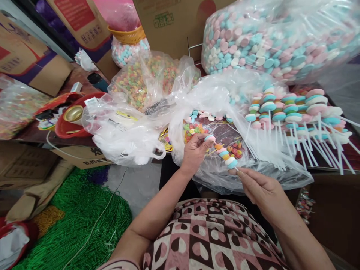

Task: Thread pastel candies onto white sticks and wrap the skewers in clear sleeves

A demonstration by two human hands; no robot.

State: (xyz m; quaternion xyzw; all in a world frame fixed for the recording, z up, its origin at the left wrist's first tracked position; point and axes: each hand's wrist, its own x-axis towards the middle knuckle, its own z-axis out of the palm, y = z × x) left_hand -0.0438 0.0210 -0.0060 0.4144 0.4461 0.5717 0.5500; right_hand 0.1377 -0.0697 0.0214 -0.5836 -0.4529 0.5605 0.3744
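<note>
Between the fingers of my right hand [260, 187] is the lower end of a white stick, part of a candy skewer [224, 154]. Blue, white and pink marshmallow discs alternate on it with orange gummy rings. My left hand [196, 152] pinches a pink, white and blue marshmallow [209, 139] at the skewer's upper end; whether the stick passes through it, I cannot tell. Below lies a clear plastic sheet [208, 174] holding loose gummy rings [235, 149] and marshmallows. To the right, several finished-looking candy skewers [292, 108] are stacked with their white sticks toward me.
A big bag of marshmallows [261, 45] stands at the back right. Behind the work spot is a bag of gummy rings [149, 78], with white plastic bags [126, 131] before it. A red tray [63, 125] sits left. Green cord [84, 210] covers the floor at lower left.
</note>
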